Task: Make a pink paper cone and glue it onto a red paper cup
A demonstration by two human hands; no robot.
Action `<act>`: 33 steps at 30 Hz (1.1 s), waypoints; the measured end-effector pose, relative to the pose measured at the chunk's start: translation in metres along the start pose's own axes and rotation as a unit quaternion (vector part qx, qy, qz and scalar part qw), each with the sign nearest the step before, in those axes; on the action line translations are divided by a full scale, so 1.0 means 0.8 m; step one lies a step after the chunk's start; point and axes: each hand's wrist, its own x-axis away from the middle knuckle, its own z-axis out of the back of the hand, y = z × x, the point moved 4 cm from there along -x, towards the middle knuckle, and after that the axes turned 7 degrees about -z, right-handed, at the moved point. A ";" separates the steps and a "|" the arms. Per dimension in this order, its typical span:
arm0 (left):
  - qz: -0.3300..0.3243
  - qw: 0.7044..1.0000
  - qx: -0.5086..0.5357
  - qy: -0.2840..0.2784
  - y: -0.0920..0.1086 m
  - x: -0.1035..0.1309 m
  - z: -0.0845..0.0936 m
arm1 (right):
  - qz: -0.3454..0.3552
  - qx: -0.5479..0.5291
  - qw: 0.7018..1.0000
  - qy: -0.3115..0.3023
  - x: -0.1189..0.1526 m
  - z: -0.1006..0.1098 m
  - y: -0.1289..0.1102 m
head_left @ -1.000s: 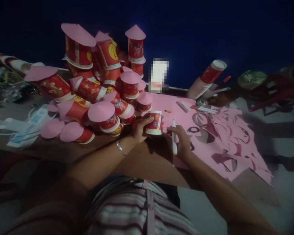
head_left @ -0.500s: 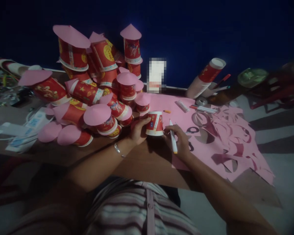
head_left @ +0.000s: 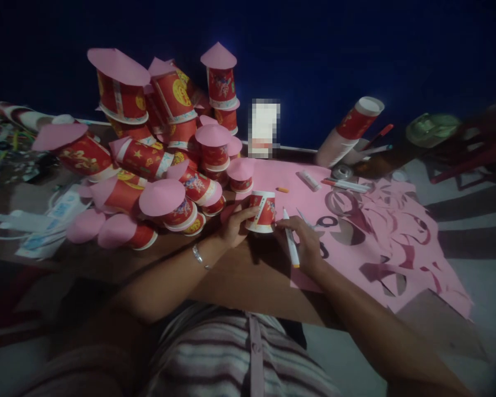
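My left hand [head_left: 235, 227] grips a red printed paper cup [head_left: 264, 207] from its left side; the cup is upside down, wide white rim lowest. Between the fingers of my right hand [head_left: 301, 237] is a white marker [head_left: 291, 242], uncapped, its tip pointing up and away and its orange end towards me. The right fingertips are at the cup's lower right edge; whether they touch it I cannot tell. An orange marker cap [head_left: 282, 189] lies on the pink paper [head_left: 273, 171] just beyond the cup. Scissors [head_left: 325, 221] with dark handles lie right of my right hand.
Several red cups with pink paper cones [head_left: 162, 197] crowd the left of the table. Cut pink scraps [head_left: 397, 226] spread to the right. A glue stick [head_left: 310, 180], pens [head_left: 347, 184] and a leaning cup stack [head_left: 353, 127] are at the back; a white power strip [head_left: 52, 220] lies far left.
The cup has turned slightly in my left hand, so its white printed strip sits further left. The marker has shifted a little left and down with my right hand.
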 end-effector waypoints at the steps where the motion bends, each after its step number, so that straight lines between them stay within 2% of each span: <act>1: 0.002 1.000 0.007 -0.001 0.000 0.000 0.000 | -0.001 0.000 1.000 0.004 0.001 0.001 0.001; 9: 0.010 0.999 0.022 -0.029 0.003 0.001 -0.009 | 0.004 0.012 1.000 0.016 0.003 0.004 0.000; 16: 0.010 0.997 -0.015 -0.069 0.001 0.007 -0.009 | 0.013 0.015 1.000 0.019 0.005 0.005 0.003; 25: -0.013 0.997 -0.075 -0.034 -0.003 0.008 0.001 | 0.007 0.027 1.000 -0.003 0.003 0.013 0.005; 30: -0.028 0.990 -0.139 -0.016 -0.002 0.011 0.004 | -0.012 0.036 0.998 0.046 0.003 0.025 0.004; 33: -0.027 0.984 -0.176 -0.013 0.002 0.012 0.000 | -0.056 0.038 0.995 0.074 0.008 0.029 0.012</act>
